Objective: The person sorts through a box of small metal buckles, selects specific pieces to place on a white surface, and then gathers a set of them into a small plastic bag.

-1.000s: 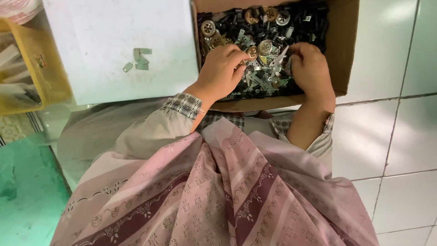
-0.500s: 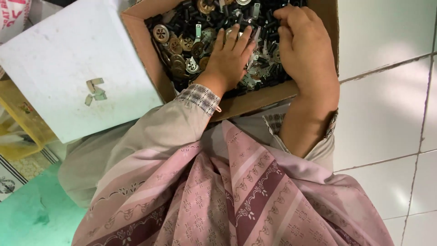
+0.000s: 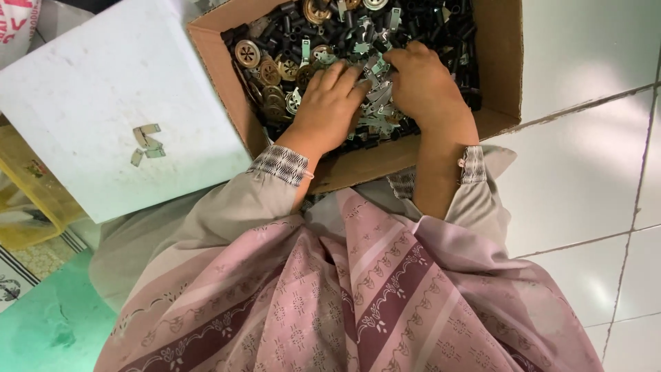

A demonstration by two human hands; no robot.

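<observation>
Where the frame cuts off at the left, only a slice of a yellow plastic bag [image 3: 27,200] shows, and a green mat [image 3: 48,324] runs out of view below it. Next comes a flat white foam board [image 3: 103,89] lying on the floor, with a few small bent grey metal strips [image 3: 147,143] resting near its middle. Just beside it stands an open brown cardboard box [image 3: 506,76], its far end cropped by the top edge, filled with a heap of small black tubes, round brass-coloured discs and thin silvery metal clips [image 3: 303,41]; the pieces are too jumbled to tell one by one. The person's left hand [image 3: 329,103] lies palm-down on the heap, fingers spread loosely and pressing on the parts, pinching nothing that I can see. The right hand [image 3: 425,86] rests close beside it, fingers curled down into the silvery clips; its fingertips are buried, so I cannot tell whether its grip closes on anything. White floor tiles [image 3: 585,179] lie to the right.
</observation>
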